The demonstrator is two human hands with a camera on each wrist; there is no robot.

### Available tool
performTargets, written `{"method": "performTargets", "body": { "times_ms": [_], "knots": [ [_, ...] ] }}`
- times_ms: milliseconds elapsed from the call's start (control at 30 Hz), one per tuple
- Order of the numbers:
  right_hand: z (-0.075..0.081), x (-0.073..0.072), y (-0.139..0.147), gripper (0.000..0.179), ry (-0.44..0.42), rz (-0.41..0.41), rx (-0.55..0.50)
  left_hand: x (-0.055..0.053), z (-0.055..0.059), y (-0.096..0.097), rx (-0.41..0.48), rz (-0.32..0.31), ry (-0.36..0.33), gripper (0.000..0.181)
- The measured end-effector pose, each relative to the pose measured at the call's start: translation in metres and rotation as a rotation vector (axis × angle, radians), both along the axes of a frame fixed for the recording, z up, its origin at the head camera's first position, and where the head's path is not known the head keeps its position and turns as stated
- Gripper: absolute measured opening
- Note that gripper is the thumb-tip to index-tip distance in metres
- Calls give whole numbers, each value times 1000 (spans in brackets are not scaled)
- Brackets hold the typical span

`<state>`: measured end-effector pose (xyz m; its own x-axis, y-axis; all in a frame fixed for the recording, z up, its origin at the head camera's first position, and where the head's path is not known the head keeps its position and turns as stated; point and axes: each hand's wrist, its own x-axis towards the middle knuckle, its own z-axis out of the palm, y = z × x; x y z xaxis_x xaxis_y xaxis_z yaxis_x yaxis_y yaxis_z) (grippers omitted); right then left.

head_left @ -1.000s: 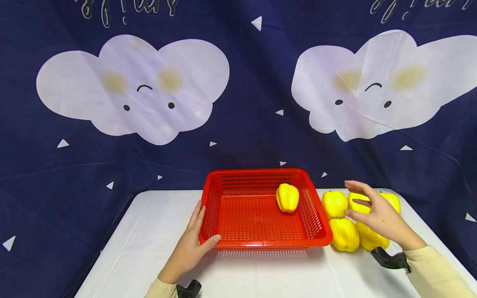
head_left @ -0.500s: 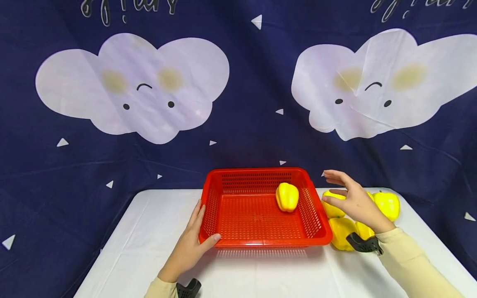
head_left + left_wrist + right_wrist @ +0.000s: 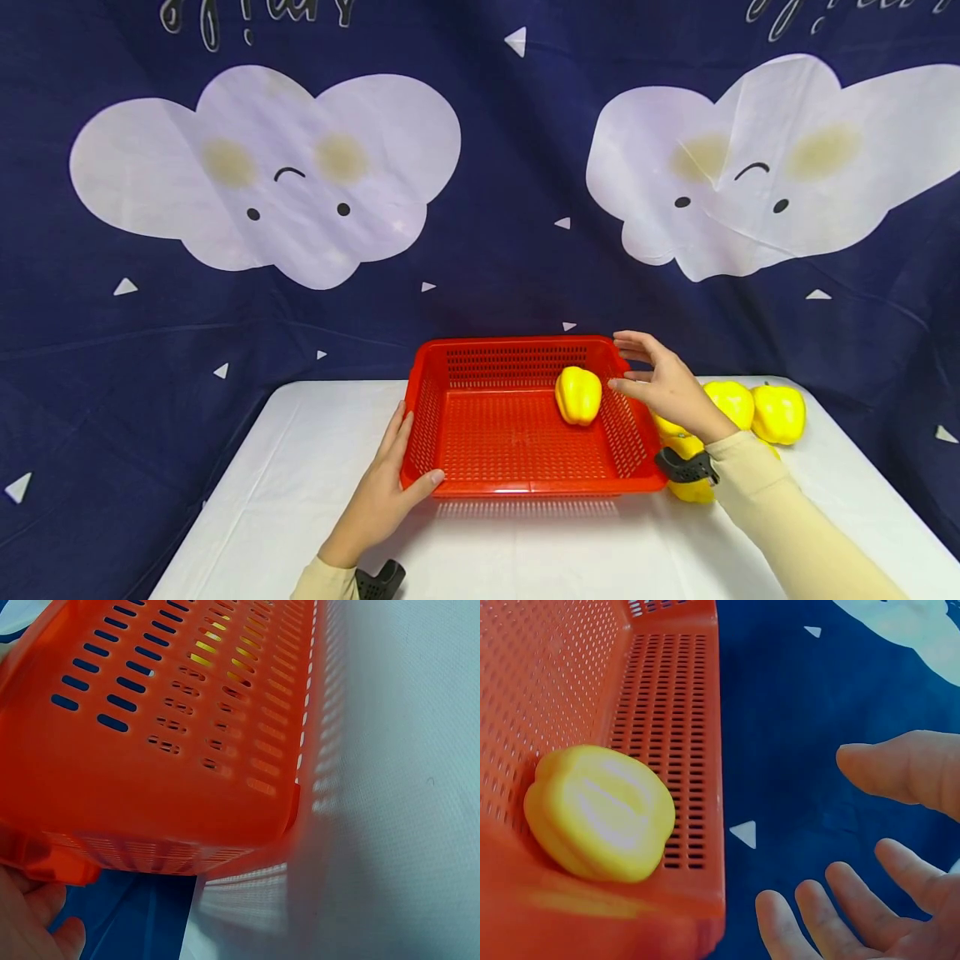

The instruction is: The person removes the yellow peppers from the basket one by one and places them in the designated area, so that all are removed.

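Note:
A red plastic basket with slotted walls stands on the white table. Inside it, near the back right corner, lies one yellow bell pepper. My left hand grips the basket's front left corner, thumb over the rim and fingers along the outer side. In the left wrist view, fingertips show beneath the rim. My right hand hovers at the basket's right rim, thumb and fingers spread with nothing between them. The right wrist view shows its fingers beside the basket, apart from the pepper.
More yellow bell peppers sit on the table right of the basket, some partly hidden behind the right hand and sleeve. The white table meets a dark blue cloth backdrop printed with clouds.
My right hand has moved left, from above the loose peppers to the basket's right rim, its fingers still spread. The left hand, basket and pepper inside stay in place.

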<state>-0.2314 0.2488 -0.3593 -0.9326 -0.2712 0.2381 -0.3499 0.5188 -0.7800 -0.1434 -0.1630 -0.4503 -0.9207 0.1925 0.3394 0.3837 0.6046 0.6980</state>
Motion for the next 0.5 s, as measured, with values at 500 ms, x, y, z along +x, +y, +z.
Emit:
{"method": "performTargets", "body": {
  "times_ms": [500],
  "knots": [
    [-15,-25,-33,73,-113,2,66,-1,1,0,-5,2,-4,94]
  ]
}}
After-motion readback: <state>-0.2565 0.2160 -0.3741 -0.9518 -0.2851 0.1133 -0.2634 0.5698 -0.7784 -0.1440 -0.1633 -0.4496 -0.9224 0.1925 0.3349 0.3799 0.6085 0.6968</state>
